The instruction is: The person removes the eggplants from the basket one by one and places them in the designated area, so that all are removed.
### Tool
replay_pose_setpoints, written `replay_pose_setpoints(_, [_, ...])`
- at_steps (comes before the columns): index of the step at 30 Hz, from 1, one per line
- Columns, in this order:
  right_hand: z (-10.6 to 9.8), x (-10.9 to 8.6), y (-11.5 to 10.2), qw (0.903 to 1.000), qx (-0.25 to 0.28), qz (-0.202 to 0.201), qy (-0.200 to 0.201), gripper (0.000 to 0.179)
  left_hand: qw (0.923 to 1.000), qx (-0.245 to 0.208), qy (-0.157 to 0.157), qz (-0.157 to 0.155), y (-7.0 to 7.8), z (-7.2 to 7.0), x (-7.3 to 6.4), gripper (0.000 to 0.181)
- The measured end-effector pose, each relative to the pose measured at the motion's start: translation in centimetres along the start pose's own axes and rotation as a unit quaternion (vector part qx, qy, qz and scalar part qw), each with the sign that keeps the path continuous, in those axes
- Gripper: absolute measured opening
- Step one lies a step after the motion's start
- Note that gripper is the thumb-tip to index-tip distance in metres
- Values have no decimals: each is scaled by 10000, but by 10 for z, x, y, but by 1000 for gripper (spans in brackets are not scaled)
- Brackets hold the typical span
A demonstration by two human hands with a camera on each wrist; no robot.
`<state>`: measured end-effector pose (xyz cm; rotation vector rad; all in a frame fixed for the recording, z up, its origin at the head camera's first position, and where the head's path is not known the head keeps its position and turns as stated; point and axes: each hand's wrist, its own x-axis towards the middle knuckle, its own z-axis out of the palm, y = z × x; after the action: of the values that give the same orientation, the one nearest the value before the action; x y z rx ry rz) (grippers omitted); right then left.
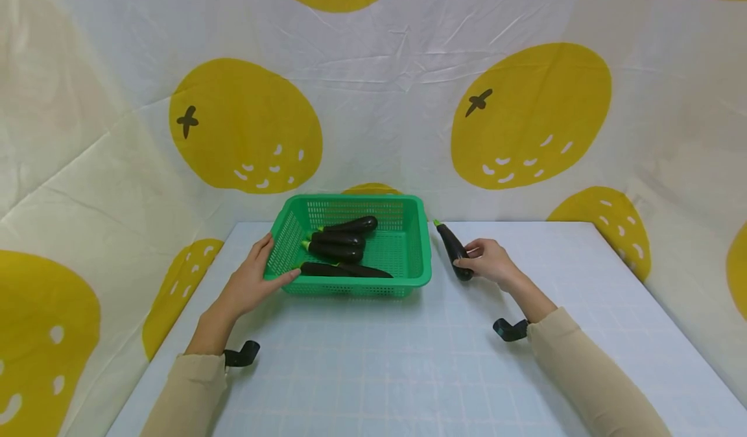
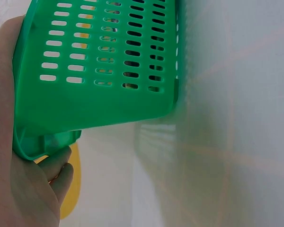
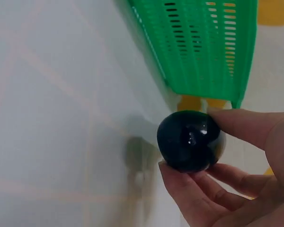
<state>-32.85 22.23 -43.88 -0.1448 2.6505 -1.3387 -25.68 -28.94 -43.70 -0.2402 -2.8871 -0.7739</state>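
Observation:
A green plastic basket [image 1: 356,282] with slotted walls stands at the back of the table. Several dark eggplants [image 1: 335,251] with green stem ends lie inside it, mostly toward its left side. At the basket's left front corner my left hand [image 1: 248,284] grips the rim, thumb over the front edge. The left wrist view has its fingers [image 2: 61,175] curled around the rim. Right of the basket, my right hand [image 1: 493,263] pinches another eggplant [image 1: 449,242] near its rounded end, stem pointing to the back. In the right wrist view, thumb and fingers close around that glossy end [image 3: 187,142].
The table [image 1: 373,359] has a pale cloth with a faint grid. Directly behind the basket hangs a white curtain [image 1: 385,119] printed with large yellow fruit, which also runs down both sides. A black wrist mount [image 1: 242,354] juts from each sleeve.

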Motion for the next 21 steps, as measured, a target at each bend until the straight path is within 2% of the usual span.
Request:
replay_pose_setpoints(14, [20, 4, 3, 9938, -1082, 173, 198, 58, 10000, 44, -6, -20, 2, 0, -1, 109])
replay_pose_setpoints(21, [21, 1, -3, 9938, -1082, 253, 70, 58, 10000, 62, 0, -30, 3, -1, -2, 109])
